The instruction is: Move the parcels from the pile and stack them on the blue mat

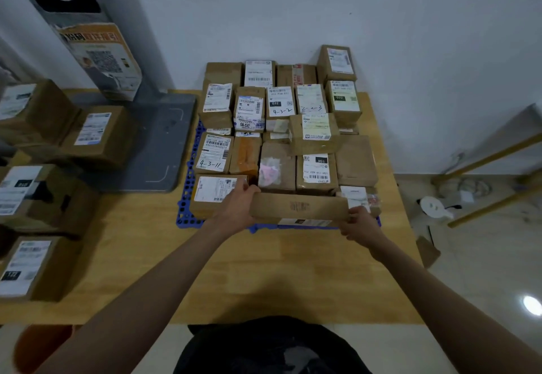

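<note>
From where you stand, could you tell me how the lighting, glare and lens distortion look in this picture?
Head view: dim, soft light; a bright glare spot on the floor at lower right; wide-angle bending curves the grey post and the table edges; the long parcel held by the left hand and right hand is fairly sharp.

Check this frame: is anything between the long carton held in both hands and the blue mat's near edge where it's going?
Nothing visible blocks it. The long carton, gripped at its ends by the left hand and right hand, sits over the blue mat front edge, between the labelled parcel and a small parcel.
</note>
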`<state>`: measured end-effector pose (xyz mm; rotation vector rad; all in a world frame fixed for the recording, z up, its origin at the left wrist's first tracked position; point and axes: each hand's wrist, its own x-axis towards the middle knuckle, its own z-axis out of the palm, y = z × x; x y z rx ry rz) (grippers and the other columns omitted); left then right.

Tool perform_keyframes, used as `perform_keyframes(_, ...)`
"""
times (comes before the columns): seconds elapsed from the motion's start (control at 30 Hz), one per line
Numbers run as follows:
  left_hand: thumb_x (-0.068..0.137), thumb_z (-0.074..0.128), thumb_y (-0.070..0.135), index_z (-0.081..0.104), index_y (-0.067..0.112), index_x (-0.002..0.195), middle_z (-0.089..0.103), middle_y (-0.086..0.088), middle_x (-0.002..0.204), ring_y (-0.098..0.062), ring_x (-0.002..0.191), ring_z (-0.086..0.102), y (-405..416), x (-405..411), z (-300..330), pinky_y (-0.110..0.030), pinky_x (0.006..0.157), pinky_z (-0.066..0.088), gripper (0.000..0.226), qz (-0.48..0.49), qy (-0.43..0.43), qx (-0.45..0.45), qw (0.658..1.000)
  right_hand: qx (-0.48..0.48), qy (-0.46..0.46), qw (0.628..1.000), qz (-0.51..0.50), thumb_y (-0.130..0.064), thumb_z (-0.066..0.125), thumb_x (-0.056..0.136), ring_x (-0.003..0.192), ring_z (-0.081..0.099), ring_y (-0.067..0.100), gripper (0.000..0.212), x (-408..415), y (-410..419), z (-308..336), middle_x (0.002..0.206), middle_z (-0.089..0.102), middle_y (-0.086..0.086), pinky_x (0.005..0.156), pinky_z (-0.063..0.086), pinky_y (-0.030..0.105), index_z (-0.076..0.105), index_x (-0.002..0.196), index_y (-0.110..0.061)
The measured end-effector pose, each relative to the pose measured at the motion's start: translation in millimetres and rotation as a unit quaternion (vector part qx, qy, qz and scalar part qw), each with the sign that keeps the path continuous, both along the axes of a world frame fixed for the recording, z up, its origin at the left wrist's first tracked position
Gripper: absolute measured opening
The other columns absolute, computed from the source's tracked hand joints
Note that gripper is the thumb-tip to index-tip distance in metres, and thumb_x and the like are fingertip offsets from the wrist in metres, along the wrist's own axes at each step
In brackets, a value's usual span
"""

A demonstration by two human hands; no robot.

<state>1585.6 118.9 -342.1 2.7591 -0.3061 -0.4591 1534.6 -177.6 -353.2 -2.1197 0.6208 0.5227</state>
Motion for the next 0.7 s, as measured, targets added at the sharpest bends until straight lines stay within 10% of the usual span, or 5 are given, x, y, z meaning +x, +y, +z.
perform_keyframes(0.7,0.062,0.088,0.024,0.043,0.019,0.118,0.027,-0.004,0.125,-0.023,0.095,0.050,-8,31,-7,-0.038,0.078,0.054,0.072,-0.013,0.018,0.028,0.999,0.021,-0.002,1.000,0.022,-0.009,0.070,0.081,0.082,0.066,0.028,0.037,36,-19,-6,0.094,0.069,0.016,0.076,0.056,0.045,0.047,0.110,-0.007)
